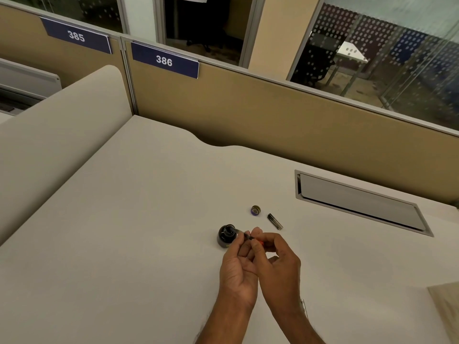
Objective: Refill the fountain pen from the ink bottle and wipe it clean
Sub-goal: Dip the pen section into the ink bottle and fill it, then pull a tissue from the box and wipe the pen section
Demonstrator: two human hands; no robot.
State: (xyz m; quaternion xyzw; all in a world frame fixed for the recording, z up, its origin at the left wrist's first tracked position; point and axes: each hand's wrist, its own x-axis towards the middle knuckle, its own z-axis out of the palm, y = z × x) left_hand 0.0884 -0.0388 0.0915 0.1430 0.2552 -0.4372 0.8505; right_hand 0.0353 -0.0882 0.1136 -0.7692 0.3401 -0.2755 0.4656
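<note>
While both hands meet low over the pale cream bench, a slim fountain pen with a clear front part, a dark middle and a small red-orange end lies slanted between their fingertips. Its front end reaches over the open mouth of the squat, round, dark glass ink bottle. Whether the tip sits in the ink cannot be told.

The left hand has its grip closed on the pen's forward part, thumb and fingers pinching it just beside the bottle. The right hand pinches the rear end with curled fingers. The bottle stands upright on the bench.

Behind the bottle, near it, lies a small round cap with a gold rim and a purple inside. Just beside that, a short dark tube with a silvery sheen lies flat on the bench.

Farther right a grey rectangular hatch is set in the bench top, and a tan sheet shows at the right edge. A tan partition carries blue labels reading 385 and 386.
</note>
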